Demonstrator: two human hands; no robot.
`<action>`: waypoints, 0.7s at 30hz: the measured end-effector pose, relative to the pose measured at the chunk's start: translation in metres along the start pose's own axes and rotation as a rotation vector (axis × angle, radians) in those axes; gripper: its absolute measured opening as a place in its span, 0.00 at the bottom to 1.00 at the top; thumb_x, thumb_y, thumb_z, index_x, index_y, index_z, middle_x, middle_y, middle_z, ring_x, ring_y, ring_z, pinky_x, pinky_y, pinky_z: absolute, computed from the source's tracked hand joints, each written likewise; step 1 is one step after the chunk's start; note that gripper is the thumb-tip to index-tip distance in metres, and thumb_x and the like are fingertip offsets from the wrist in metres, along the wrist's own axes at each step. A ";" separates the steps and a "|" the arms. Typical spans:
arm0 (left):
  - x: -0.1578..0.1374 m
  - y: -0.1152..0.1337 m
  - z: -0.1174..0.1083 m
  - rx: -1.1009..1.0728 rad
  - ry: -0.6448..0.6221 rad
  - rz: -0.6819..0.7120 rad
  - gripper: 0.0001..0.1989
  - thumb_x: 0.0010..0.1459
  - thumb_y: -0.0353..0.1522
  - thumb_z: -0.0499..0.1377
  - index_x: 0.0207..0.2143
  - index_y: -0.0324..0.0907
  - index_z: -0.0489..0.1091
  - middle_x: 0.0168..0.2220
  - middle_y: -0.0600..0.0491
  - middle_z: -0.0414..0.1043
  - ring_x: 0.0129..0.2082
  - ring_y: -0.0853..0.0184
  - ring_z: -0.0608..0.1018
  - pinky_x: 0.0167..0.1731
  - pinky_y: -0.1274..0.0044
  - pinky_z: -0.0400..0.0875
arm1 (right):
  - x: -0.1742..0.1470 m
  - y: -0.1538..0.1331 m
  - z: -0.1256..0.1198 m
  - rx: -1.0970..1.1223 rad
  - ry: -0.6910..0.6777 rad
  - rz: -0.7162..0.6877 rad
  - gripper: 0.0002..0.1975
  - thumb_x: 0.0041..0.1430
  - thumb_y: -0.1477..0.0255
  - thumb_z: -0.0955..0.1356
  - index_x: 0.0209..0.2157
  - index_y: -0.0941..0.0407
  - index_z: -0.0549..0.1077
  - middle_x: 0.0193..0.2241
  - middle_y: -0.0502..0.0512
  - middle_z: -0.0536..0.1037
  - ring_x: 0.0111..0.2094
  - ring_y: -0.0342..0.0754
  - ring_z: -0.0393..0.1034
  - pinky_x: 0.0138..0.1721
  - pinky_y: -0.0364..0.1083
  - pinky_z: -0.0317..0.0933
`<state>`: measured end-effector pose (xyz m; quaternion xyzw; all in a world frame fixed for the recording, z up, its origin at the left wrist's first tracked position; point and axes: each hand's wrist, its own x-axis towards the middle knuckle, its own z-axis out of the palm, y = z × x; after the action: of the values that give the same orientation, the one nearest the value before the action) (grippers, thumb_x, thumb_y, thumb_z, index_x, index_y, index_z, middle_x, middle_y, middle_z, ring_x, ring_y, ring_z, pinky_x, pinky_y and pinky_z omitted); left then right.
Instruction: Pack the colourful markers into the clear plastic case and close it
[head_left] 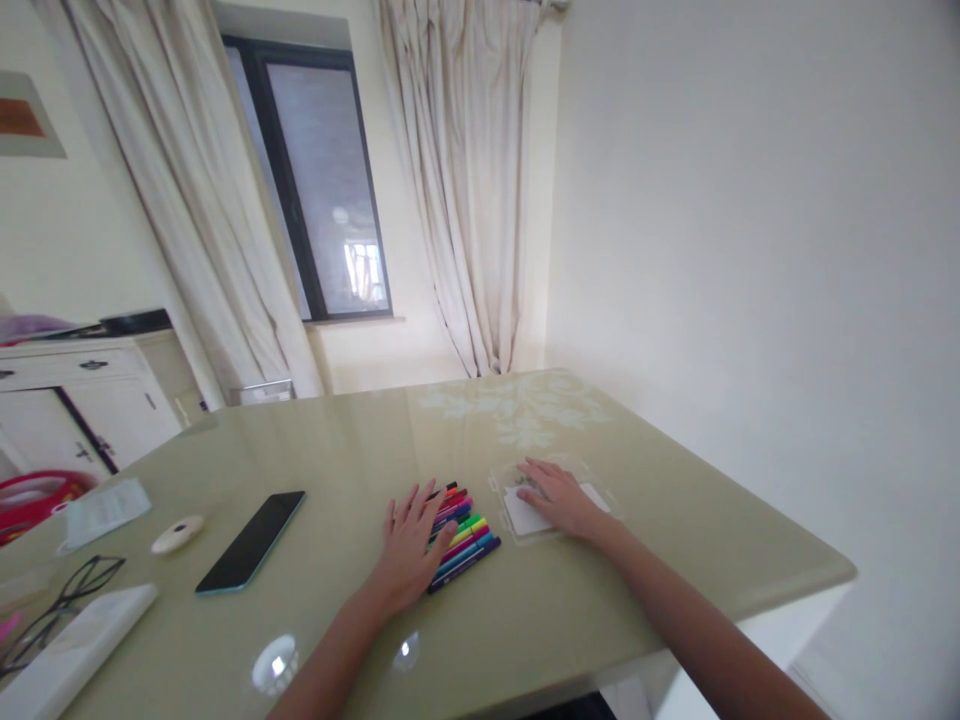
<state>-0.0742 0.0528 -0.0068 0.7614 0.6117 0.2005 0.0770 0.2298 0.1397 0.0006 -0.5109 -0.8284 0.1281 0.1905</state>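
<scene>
My left hand lies with its fingers spread over the left side of a row of coloured felt-tip pens. The pens lie side by side on the glossy table, and part of the row is hidden under that hand. To the right, my right hand rests palm down, fingers stretched out, on a clear plastic case. Something white and flat, like paper or card, shows inside or under the case; I cannot tell which. Neither hand grips anything.
Left of the pens lies a dark phone. Farther left are a white oval object, a face mask, black-framed glasses and a long white object. A wall runs along the table's right side.
</scene>
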 end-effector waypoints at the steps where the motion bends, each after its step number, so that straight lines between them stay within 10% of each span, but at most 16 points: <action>1: -0.003 0.005 0.001 0.025 0.003 0.023 0.32 0.67 0.53 0.42 0.69 0.52 0.54 0.72 0.52 0.47 0.72 0.52 0.49 0.67 0.50 0.34 | 0.001 -0.001 0.002 -0.003 -0.002 0.002 0.28 0.68 0.54 0.61 0.65 0.50 0.64 0.67 0.60 0.61 0.67 0.59 0.54 0.65 0.61 0.47; 6: -0.005 0.023 0.008 0.154 -0.022 0.169 0.46 0.56 0.61 0.52 0.71 0.51 0.49 0.73 0.47 0.45 0.72 0.41 0.44 0.65 0.46 0.27 | 0.015 -0.003 0.010 -0.038 0.006 -0.030 0.27 0.67 0.56 0.63 0.63 0.51 0.66 0.66 0.62 0.63 0.66 0.60 0.55 0.64 0.61 0.48; 15: 0.040 -0.002 0.012 0.185 -0.068 -0.005 0.41 0.60 0.60 0.45 0.70 0.52 0.53 0.72 0.47 0.47 0.71 0.41 0.49 0.64 0.44 0.40 | 0.061 -0.006 0.018 -0.038 -0.028 -0.058 0.24 0.67 0.60 0.65 0.62 0.51 0.67 0.65 0.61 0.63 0.65 0.59 0.56 0.62 0.59 0.50; 21: 0.057 -0.027 0.006 0.149 -0.094 -0.072 0.41 0.59 0.61 0.46 0.69 0.54 0.53 0.72 0.48 0.48 0.71 0.40 0.50 0.64 0.44 0.41 | 0.087 -0.036 0.004 -0.125 0.083 -0.138 0.13 0.63 0.64 0.70 0.47 0.54 0.77 0.47 0.61 0.77 0.51 0.57 0.67 0.54 0.55 0.56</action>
<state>-0.0863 0.1149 -0.0094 0.7510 0.6477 0.1155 0.0561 0.1641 0.2016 0.0281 -0.4682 -0.8595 0.0414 0.2009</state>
